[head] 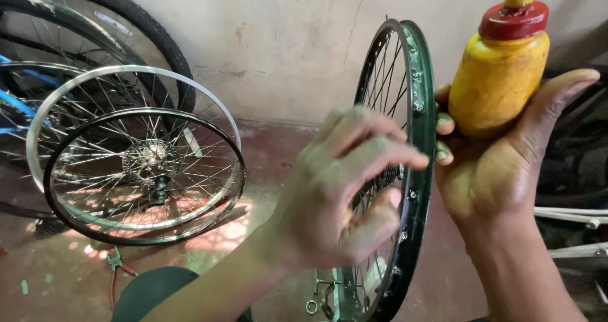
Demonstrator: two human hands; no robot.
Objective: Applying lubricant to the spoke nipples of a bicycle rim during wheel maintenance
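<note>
A green bicycle wheel rim (419,132) with silver spokes stands upright in front of me, edge-on. My right hand (500,164) holds a yellow squeeze bottle (497,81) with a red cap and yellow nozzle, upright, just right of the rim. My left hand (345,189) is blurred, fingers spread, in front of the rim's spokes; whether it touches the rim I cannot tell. It holds nothing.
Several spoked wheels (142,170) lean against the plaster wall at left, with a tyred wheel (158,40) behind them. Red-handled pliers (117,268) lie on the reddish floor. More tyres and white frame tubes (570,214) crowd the right side.
</note>
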